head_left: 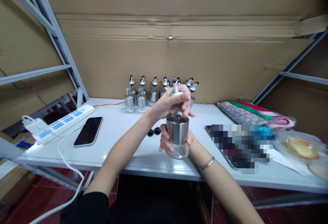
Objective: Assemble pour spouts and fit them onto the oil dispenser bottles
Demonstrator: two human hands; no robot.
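A small glass oil bottle [177, 135] with a steel collar is held above the white table [123, 131], near its front edge. My right hand [169, 144] grips the bottle's body from behind and below. My left hand [172, 103] is closed over the pourer cap [175, 86] on top of the bottle. Two small black caps [154, 132] lie on the table just left of the bottle. A row of several similar bottles [143, 95] with silver pourers stands at the back by the cardboard wall.
A dark phone [88, 131] lies left of centre, beside a white power strip [61, 120] with a trailing cable. On the right lie a tablet [238, 143], folded patterned cloth [253, 114] and a bag of bread [301, 147]. Metal shelf frames flank the table.
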